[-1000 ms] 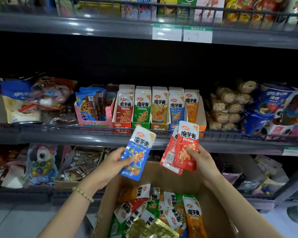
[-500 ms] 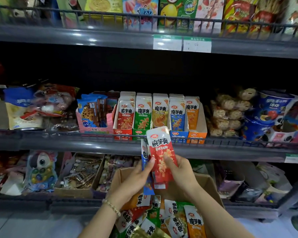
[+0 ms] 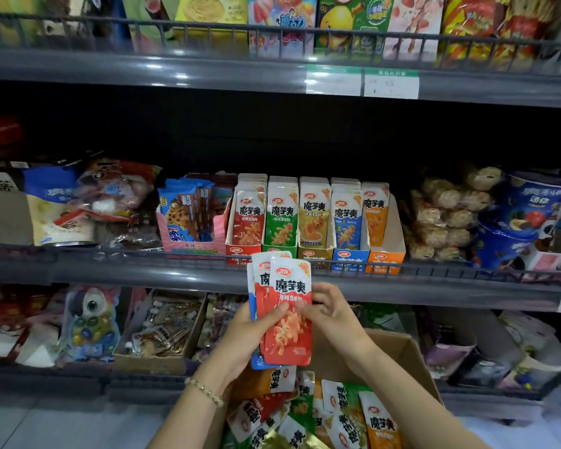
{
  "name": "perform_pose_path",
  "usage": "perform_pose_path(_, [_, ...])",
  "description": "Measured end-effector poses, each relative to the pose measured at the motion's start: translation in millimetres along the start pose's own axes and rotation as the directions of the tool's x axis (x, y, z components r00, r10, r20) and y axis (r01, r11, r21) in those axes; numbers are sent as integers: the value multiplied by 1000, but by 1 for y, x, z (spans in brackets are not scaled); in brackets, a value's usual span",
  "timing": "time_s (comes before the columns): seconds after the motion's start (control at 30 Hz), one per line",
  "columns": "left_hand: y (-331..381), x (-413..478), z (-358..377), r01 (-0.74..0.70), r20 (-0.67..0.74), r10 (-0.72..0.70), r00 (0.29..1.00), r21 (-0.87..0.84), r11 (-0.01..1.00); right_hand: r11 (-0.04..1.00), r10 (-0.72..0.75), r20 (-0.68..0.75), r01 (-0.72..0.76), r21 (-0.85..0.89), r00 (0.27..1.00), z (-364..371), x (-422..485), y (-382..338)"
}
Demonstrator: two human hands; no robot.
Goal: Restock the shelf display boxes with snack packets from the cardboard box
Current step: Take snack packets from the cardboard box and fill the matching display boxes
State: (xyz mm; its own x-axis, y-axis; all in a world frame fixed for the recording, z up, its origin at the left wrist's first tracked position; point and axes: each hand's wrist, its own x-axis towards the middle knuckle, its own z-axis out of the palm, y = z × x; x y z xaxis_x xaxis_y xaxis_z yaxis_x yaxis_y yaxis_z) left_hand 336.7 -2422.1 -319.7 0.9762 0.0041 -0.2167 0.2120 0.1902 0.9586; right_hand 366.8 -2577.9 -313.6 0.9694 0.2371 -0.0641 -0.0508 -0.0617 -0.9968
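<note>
Left hand (image 3: 245, 335) grips and right hand (image 3: 334, 315) pinches a fanned stack of red snack packets (image 3: 289, 322) above the cardboard box (image 3: 399, 350); advisable to square it, separate the blue packet (image 3: 258, 363) behind, and seat it upright in the red display box (image 3: 243, 251).

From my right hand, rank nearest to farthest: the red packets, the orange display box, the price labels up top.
1. red packets: pinched in the right hand, touching.
2. orange display box: middle shelf, up and right.
3. price labels: upper shelf edge, highest.
</note>
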Motion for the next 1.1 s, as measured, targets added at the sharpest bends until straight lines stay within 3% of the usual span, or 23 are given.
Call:
perform_pose_path(0.17, [11,-3,-22,33,185,-70,980,195,980,999,-30,190,22,47,981,-6,17,-15])
perform_pose_path(0.53, [25,12,-47,-121,12,121,993,103,987,993,-114,117,115,-1,987,12,54,-29])
perform_pose_path(0.67, [30,19,-58,-227,-94,233,968,77,971,991,-119,112,111,71,987,24,64,-34])
perform_pose_path(0.87, [40,31,-77,-341,-155,351,924,85,936,994,-114,97,113,14,989,47,83,-42])
perform_pose_path(1.03, [49,45,-93,-379,-177,401,899,145,914,991,-132,267,135,9,955,56,101,-53])
perform_pose_path(1.1, [55,52,-96,-392,-188,420,888,169,904,991,-130,263,131,11,956,58,111,-60])
